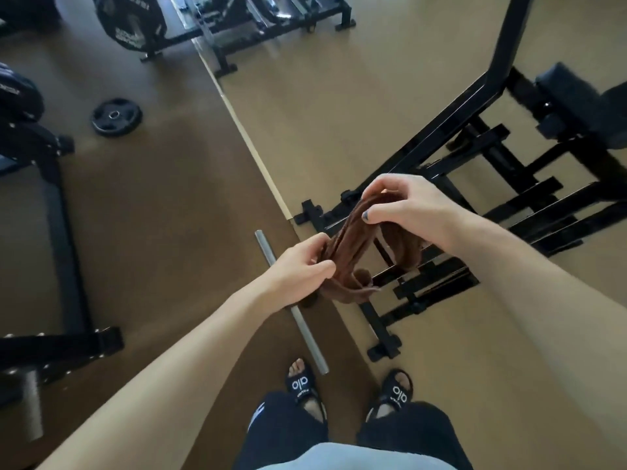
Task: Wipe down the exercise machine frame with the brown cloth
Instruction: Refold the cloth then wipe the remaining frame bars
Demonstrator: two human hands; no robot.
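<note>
I hold the brown cloth (pixel 353 245) in the air over the black machine frame (pixel 451 130). My left hand (pixel 298 262) pinches its lower end, my right hand (pixel 407 205) its upper fold. I should fold it into a flat pad first, then press along the bar.

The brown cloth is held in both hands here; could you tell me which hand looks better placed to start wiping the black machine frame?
Probably the right hand: it grips the brown cloth directly over the black frame, while the left hand holds it above the silver bar.
</note>
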